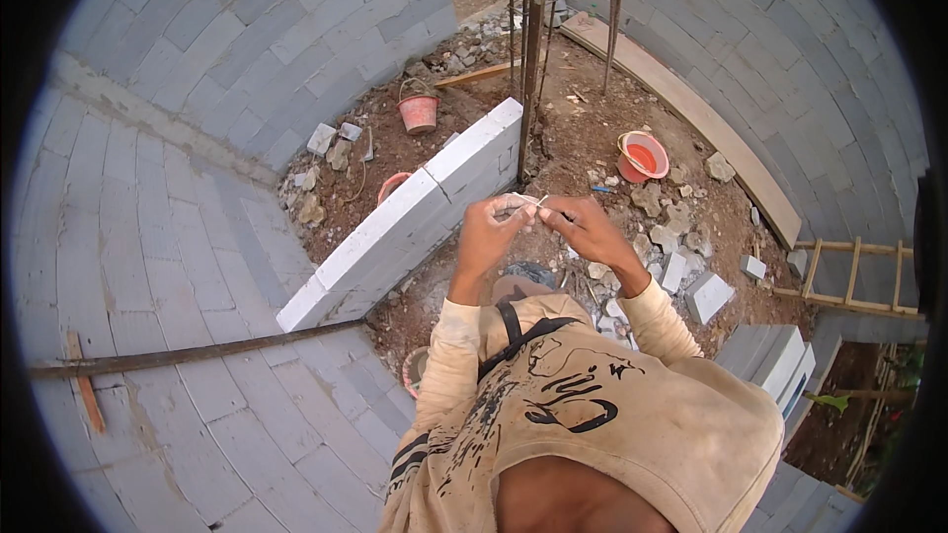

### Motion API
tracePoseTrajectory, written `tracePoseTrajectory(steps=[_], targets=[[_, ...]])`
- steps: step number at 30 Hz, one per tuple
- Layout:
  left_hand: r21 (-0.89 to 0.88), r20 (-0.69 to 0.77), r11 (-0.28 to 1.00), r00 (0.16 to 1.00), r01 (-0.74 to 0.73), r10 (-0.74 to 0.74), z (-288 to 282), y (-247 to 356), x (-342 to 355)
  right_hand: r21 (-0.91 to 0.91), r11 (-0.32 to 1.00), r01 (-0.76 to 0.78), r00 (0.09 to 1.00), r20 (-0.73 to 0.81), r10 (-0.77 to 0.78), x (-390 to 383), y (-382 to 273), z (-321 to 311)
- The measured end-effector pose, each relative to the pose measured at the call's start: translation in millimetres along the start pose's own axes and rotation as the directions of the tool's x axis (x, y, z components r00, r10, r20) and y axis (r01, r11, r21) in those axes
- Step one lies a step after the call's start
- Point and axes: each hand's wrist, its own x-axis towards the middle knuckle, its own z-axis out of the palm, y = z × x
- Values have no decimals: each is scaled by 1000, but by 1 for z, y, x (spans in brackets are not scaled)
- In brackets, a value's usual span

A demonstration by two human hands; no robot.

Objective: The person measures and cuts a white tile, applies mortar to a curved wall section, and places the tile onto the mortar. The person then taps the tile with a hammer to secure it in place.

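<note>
Both my hands meet in front of my chest, fingertips nearly touching. My left hand (pixel 488 234) is closed, its dusty fingers pinching a thin pale strand (pixel 530 199) that is too small to name surely. My right hand (pixel 590 229) is closed in a pinch at the strand's other end. Just past my left hand stands a low wall of light grey blocks (pixel 405 227) with a white top face. A wooden post (pixel 534 59) with thin steel bars beside it rises at the wall's far end.
High block walls (pixel 197 30) surround the dirt floor. A red bucket (pixel 418 114) stands behind the low wall, a pink one (pixel 642 156) to the right. Broken blocks (pixel 707 296) and rubble lie right of my hands. A long plank (pixel 691 123) and wooden ladder (pixel 854 276) are farther right.
</note>
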Motion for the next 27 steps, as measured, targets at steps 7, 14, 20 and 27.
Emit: tracePoseTrajectory(steps=[7,14,20,27], targets=[[-84,-38,995,998,48,-51,-1,3,-1,-37,998,-42,997,66,44,1,2,-2],[-37,-49,999,999,-14,12,1,1,3,84,993,-79,992,110,70,5,13,-3],[-148,111,989,994,12,5,-7,6,7,458,820,-344,932,274,238,9,31,-13],[347,179,932,983,-103,42,-13,20,7,628,699,-343,935,161,315,17,37,-16]])
